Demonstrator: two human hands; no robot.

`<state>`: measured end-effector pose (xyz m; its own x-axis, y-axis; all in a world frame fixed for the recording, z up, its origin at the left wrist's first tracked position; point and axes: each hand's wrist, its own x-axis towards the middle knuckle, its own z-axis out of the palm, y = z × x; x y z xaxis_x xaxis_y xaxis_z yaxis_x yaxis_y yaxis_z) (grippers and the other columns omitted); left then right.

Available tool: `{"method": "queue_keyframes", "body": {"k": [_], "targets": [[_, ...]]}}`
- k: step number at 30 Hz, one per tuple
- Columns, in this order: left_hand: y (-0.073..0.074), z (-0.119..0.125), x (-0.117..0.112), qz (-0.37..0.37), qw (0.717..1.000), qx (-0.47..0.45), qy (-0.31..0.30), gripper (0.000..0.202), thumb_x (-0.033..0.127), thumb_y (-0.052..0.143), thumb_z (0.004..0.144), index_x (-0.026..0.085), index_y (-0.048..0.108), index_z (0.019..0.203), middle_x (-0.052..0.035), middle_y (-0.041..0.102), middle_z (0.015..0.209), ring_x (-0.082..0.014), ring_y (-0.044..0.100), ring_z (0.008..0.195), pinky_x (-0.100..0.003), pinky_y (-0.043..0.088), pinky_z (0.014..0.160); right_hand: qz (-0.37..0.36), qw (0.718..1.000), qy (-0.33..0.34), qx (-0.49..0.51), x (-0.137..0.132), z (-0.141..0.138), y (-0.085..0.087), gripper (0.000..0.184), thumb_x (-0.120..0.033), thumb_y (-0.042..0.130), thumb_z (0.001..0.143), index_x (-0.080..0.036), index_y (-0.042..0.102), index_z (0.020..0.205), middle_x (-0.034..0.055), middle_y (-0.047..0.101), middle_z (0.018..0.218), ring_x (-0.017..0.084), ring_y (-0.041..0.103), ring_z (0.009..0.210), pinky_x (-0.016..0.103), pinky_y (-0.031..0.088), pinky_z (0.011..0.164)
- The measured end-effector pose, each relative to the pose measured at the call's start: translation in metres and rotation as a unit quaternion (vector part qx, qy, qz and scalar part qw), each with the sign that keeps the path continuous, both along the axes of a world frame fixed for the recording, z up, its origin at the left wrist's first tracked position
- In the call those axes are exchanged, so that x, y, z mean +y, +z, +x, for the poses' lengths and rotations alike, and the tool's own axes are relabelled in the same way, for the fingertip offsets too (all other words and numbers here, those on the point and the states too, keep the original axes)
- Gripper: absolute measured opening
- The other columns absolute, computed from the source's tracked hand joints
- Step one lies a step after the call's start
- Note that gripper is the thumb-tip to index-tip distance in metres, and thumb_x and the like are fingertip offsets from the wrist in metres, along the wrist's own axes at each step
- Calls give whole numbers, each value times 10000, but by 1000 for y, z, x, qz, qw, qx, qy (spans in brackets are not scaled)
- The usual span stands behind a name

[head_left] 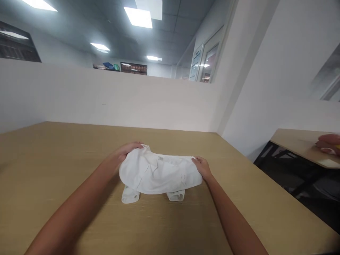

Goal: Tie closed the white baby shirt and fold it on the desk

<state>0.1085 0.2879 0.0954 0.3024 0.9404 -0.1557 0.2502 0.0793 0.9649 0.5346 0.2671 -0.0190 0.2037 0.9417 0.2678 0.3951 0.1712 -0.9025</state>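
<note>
We see a small white soft-cloth garment (164, 177) near the middle of a wide, pale-brown wood-grain table (164, 226), with a small dark-marked rectangular label (160, 158) at its far edge. The left hand (129, 148) pinches the far left part of the cloth, thumb uppermost; the right hand (203, 167) pinches the far right corner, its fingertips partly hidden. Two short white fabric tubes, the left (130, 195) and the right (175, 196), perhaps sleeves, show beyond the garment's near edge, open ends toward us. We judge the cloth light, limp and hard to damage, apt to wrinkle or sag between the hands rather than slip; the opposite far corners, where both hands grip, seem the soundest holds for keeping it level
</note>
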Motion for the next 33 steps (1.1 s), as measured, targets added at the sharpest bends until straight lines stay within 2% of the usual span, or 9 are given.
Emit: {"method": "queue_keyframes", "body": {"k": [4, 8, 12, 15, 18, 23, 26, 29, 33], "targets": [[14, 61, -16, 22, 995, 9, -95, 595, 504, 707, 803, 201, 524, 1282, -46, 663, 882, -185, 623, 725, -272, 495, 631, 8, 1000, -10, -6, -2, -1, 0, 503, -567, 634, 755, -114, 720, 955, 112, 713, 991, 244, 644, 896, 290, 481, 749], [9, 75, -29, 242, 932, 193, -188, 586, 563, 431, 1006, 319, 355, 1534, 5, 680, 793, -172, 616, 644, -297, 462, 693, 16, 1000, -10, -12, -5, -2, 0, 492, -559, 644, 755, -121, 725, 966, 110, 713, 1011, 238, 648, 921, 292, 485, 785], [-44, 58, -24, 371, 889, 256, -84, 464, 486, 384, 1034, 273, 538, 1417, -55, 688, 1162, -214, 640, 1004, -357, 454, 911, 18, 1000, -10, 0, -7, -7, 4, 471, -550, 685, 727, -119, 728, 914, 104, 712, 958, 230, 640, 885, 279, 478, 757], [-91, 53, -17, 420, 853, 286, -122, 437, 457, 410, 1034, 250, 579, 1381, -71, 586, 1379, -251, 514, 1283, -428, 348, 1100, 19, 999, -20, 34, -10, -12, 9, 536, -590, 703, 717, -95, 718, 923, 122, 707, 926, 226, 632, 826, 265, 469, 681], [-114, 55, -13, 438, 842, 282, -139, 409, 426, 394, 1045, 281, 577, 1381, -52, 550, 1417, -231, 472, 1327, -442, 302, 1132, 23, 996, -41, 72, -12, -22, 20, 651, -641, 702, 732, -61, 692, 1029, 152, 702, 943, 218, 628, 774, 255, 461, 622], [-113, 56, -10, 450, 839, 269, -149, 407, 461, 434, 1033, 307, 574, 1383, -53, 548, 1404, -233, 482, 1310, -448, 303, 1118, 79, 992, -39, 88, -23, -72, 48, 635, -626, 723, 783, -66, 693, 1082, 152, 703, 999, 212, 645, 815, 248, 488, 664], [-112, 55, -10, 451, 838, 271, -146, 411, 477, 463, 1020, 309, 583, 1375, -56, 551, 1395, -244, 487, 1302, -459, 308, 1112, 55, 993, 89, -48, -36, -111, 57, 562, -574, 708, 838, -83, 727, 1111, 79, 693, 818, 164, 607, 690, 229, 458, 618], [-114, 55, -9, 451, 837, 274, -143, 434, 504, 484, 1008, 298, 580, 1378, -54, 548, 1400, -249, 484, 1306, -460, 321, 1106, -22, 958, 224, -179, -47, -135, 51, 484, -526, 690, 884, -113, 743, 1131, 28, 661, 710, 125, 552, 576, 221, 419, 573], [-115, 54, -8, 453, 834, 282, -138, 495, 537, 509, 991, 253, 569, 1392, -70, 530, 1431, -265, 471, 1323, -462, 323, 1114, 5, 951, 223, -215, -52, -138, 37, 313, -413, 594, 947, -153, 755, 1011, 14, 651, 724, 108, 526, 595, 219, 387, 582]]}}
